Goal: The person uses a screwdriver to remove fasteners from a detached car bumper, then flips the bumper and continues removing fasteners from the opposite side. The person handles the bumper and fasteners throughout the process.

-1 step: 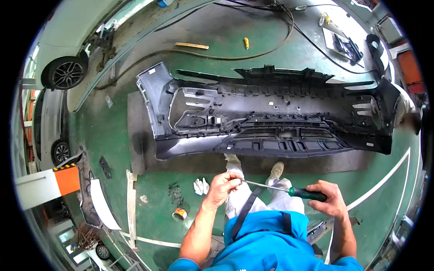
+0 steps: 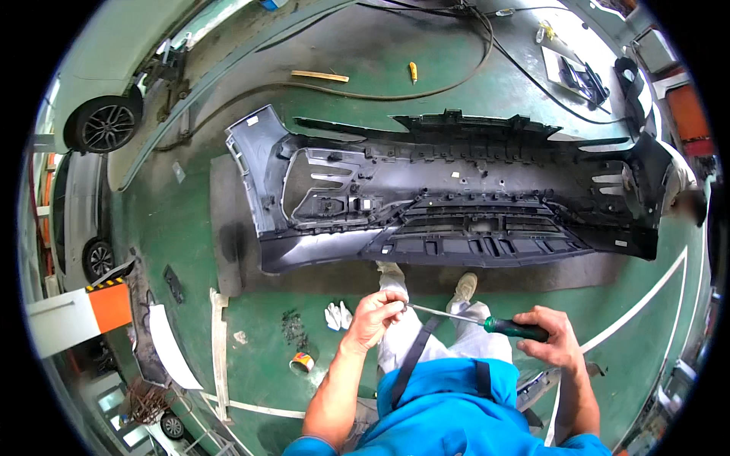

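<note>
My right hand [image 2: 553, 339] is wrapped round the green and black handle of a screwdriver [image 2: 511, 328]. Its metal shaft points left, toward my left hand [image 2: 375, 318]. The fingers of that hand are pinched together right at the screwdriver's tip. A tiny dark bit shows there, too small to name. Both hands are in front of my body, above my legs. Beyond them a large black car bumper [image 2: 449, 176] lies with its inner side up, its grille part nearest me.
The bumper rests on a dark mat [image 2: 319, 277] on the green floor. White gloves [image 2: 338, 315], a pile of small black pieces [image 2: 293, 328] and a can [image 2: 302, 362] lie to the left. Farther off are a yellow-handled tool [image 2: 414, 73], a wooden strip [image 2: 319, 76] and a hose [image 2: 380, 97].
</note>
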`<state>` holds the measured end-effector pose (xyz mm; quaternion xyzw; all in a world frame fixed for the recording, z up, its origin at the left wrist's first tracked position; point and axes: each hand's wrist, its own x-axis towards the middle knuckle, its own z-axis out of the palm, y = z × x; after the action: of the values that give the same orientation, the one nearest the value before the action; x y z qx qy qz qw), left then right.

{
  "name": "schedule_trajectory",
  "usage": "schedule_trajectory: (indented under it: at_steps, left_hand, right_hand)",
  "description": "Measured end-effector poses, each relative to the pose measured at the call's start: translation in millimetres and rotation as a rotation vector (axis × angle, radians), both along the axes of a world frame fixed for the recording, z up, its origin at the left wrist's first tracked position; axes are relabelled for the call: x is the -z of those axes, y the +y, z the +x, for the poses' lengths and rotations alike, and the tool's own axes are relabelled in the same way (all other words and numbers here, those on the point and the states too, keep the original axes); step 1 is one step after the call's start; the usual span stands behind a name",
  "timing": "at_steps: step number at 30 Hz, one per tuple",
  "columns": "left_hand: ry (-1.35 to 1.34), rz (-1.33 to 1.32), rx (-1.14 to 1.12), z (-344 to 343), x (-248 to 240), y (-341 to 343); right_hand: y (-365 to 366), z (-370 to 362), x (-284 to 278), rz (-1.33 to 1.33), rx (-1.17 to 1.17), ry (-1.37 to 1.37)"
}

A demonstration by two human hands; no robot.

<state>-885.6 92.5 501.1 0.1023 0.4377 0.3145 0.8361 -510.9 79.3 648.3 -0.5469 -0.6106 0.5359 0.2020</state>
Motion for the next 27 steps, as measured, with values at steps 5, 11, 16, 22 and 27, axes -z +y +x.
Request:
schedule_trajectory:
  at_steps: [5, 11, 16, 22, 27]
  left_hand:
    - [-0.311, -0.217, -0.253, -37, 87, 50]
    - [-0.176, -0.499, -0.358, -44, 221, 94]
    - [0.058, -0.581, -0.404, -42, 332, 109]
    - [0.355, -0.589, -0.3, -25, 461, 121]
    - [0.565, -0.545, -0.118, -9, 535, 129]
  right_hand:
    - [56, -78, 46, -0.141, -0.036, -0.031]
    - [103, -156, 147, -0.246, 0.025, -0.179]
    - [116, -193, 257, -0.168, -0.005, -0.227]
    - [122, -211, 393, -0.241, 0.046, -0.256]
    - [119, -213, 468, -0.269, 0.063, -0.282]
